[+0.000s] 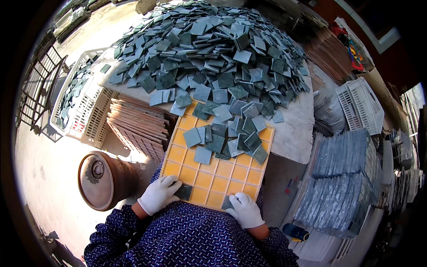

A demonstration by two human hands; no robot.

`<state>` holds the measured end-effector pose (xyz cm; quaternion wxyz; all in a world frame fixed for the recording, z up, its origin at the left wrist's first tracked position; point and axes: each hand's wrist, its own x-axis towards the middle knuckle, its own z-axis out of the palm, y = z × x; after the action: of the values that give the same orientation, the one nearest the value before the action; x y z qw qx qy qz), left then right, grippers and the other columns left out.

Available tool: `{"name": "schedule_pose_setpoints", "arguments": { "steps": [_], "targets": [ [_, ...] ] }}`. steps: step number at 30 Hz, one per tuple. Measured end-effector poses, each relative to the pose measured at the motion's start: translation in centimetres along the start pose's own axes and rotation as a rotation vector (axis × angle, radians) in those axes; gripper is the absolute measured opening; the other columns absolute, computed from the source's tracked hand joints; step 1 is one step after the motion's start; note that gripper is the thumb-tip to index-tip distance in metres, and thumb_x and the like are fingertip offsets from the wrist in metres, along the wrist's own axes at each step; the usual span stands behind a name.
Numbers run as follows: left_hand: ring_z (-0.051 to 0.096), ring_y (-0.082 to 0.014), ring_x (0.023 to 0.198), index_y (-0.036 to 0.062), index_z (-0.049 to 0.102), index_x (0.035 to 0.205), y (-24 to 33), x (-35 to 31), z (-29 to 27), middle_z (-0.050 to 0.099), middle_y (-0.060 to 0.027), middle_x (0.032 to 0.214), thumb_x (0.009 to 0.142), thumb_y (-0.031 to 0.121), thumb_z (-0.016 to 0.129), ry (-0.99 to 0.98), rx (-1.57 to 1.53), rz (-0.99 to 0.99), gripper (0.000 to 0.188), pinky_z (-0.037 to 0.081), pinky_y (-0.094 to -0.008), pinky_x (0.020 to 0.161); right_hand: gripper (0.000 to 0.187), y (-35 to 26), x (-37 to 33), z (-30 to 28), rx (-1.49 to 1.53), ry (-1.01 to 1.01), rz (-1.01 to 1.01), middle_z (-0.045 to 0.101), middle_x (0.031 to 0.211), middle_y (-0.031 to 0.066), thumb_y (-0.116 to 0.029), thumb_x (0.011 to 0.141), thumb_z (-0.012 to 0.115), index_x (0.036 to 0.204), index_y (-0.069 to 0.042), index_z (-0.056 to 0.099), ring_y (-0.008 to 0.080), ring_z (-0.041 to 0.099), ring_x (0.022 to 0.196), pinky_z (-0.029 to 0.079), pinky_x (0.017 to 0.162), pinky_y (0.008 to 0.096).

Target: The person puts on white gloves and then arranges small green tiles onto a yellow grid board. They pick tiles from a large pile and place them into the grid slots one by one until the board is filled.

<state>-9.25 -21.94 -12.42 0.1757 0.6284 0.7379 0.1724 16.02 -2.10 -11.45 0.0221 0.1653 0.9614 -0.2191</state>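
A yellow grid tray (209, 175) with square cells leans from my lap against the table edge. Several loose grey-green square tiles (227, 138) lie across its upper half. My left hand (159, 194), in a white glove, presses a dark tile (183, 192) into a cell at the tray's lower left. My right hand (244, 210), also gloved, rests on another dark tile (227, 202) in the bottom row. A large heap of the same tiles (213, 53) covers the table (293, 133) beyond the tray.
A white crate (82, 111) holding tiles stands at the left, with a stack of brown grid trays (138, 127) beside it. A rusty round drum (100, 180) sits by my left knee. Stacked tile sheets (340, 178) and another white crate (360, 104) are on the right.
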Motion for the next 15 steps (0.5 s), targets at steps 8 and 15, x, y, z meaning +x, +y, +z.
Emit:
{"name": "schedule_pose_setpoints", "arguments": {
  "steps": [8,15],
  "targets": [
    [0.055,-0.0288,0.097,0.0152,0.06,0.117,1.2,0.7,0.7,0.054,-0.0082,0.11,0.074,0.029,0.072,0.017,0.044,0.059,0.047,0.046,-0.0403,0.083,0.042,-0.9,2.5,-1.5,0.032,-0.085,0.049,0.053,0.1,0.0117,-0.029,0.082,0.066,0.116,-0.008,0.055,0.0302,0.059,0.089,0.049,0.073,0.0401],
    [0.055,-0.0297,0.099,0.0132,0.059,0.116,0.1,5.5,-1.9,0.055,-0.0091,0.111,0.078,0.028,0.07,0.096,-0.072,0.058,0.042,0.046,-0.0399,0.083,0.044,-1.0,12.4,-0.8,-0.055,0.34,0.131,0.055,0.106,0.0099,-0.028,0.074,0.074,0.11,-0.011,0.056,0.0301,0.059,0.095,0.05,0.075,0.0399]
  ]
}}
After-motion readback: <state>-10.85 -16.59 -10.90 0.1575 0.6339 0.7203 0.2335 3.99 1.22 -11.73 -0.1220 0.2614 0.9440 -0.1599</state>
